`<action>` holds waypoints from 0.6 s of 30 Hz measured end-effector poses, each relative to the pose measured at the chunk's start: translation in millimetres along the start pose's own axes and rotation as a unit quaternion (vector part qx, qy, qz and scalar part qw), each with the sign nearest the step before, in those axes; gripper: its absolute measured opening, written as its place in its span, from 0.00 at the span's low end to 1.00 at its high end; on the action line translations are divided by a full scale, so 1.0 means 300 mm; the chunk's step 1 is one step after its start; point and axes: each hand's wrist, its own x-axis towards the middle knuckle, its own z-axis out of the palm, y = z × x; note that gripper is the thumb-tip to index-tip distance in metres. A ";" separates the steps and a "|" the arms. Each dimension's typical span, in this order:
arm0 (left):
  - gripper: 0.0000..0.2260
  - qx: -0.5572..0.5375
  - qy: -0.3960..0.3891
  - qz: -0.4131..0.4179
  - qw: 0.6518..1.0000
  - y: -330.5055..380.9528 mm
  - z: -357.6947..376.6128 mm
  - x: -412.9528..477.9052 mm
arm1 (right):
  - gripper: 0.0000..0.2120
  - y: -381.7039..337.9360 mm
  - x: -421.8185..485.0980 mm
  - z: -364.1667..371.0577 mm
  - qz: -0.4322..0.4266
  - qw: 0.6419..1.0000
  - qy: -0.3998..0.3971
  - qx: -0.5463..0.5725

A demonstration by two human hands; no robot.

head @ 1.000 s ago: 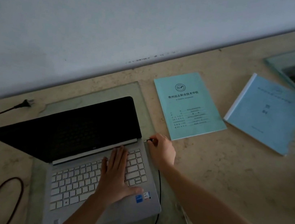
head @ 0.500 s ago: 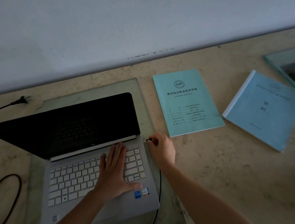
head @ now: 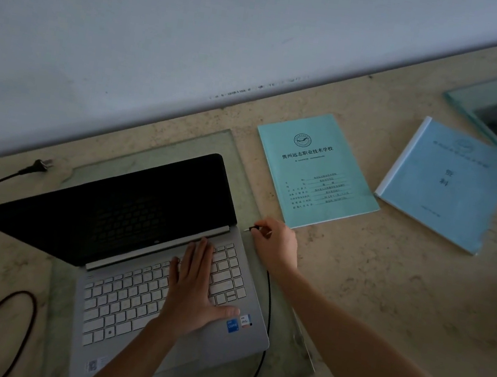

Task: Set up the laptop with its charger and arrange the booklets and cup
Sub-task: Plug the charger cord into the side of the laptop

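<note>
My right grip (head: 276, 243) still pinches the thin black charger plug (head: 255, 228) just beside the right edge of the open silver laptop (head: 129, 299), not yet seated; my left grip (head: 194, 289) stays flat, fingers straight, steadying the keyboard.

Green booklet (head: 316, 172), just beyond right hand (head: 276, 243) pinching charger plug (head: 254, 228): round emblem, title "贵州远志职业技术学校" beneath; smaller lines below too small to read. Blue booklet (head: 445, 184), farther right of grip: "资料" set vertically; header line blurred. Laptop (head: 218, 350) palm rest, nearer than grip: blue sticker (head: 233, 326) reads "CORE"; neighbouring sticker (head: 245, 320) illegible.
</note>
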 end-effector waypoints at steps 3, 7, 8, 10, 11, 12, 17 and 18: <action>0.62 0.008 0.002 0.003 1.000 -0.003 0.003 0.000 | 0.05 -0.010 0.016 0.005 -0.001 1.000 -0.015 -0.009; 0.62 0.006 0.006 0.003 1.000 -0.004 0.005 0.002 | 0.07 -0.019 0.012 0.015 -0.021 0.999 -0.040 -0.027; 0.62 0.010 0.006 0.002 1.000 -0.003 0.005 0.002 | 0.07 -0.019 0.010 0.016 -0.023 0.998 -0.040 -0.029; 0.62 0.011 0.006 0.001 1.000 -0.003 0.004 0.001 | 0.06 -0.017 0.009 0.017 -0.018 0.999 -0.028 -0.021; 0.62 0.010 0.006 0.001 1.000 -0.002 0.004 0.001 | 0.05 -0.016 0.010 0.016 -0.013 1.000 -0.020 -0.016; 0.61 0.009 0.006 0.002 1.000 -0.002 0.003 0.000 | 0.05 -0.016 0.011 0.015 -0.009 1.000 -0.015 -0.013; 0.61 0.010 0.008 0.003 1.000 -0.002 0.003 -0.002 | 0.04 -0.022 0.011 0.016 -0.003 1.000 -0.022 -0.018; 0.61 0.007 0.008 0.003 1.000 -0.001 0.003 0.000 | 0.04 -0.021 0.009 0.014 -0.004 1.000 -0.023 -0.016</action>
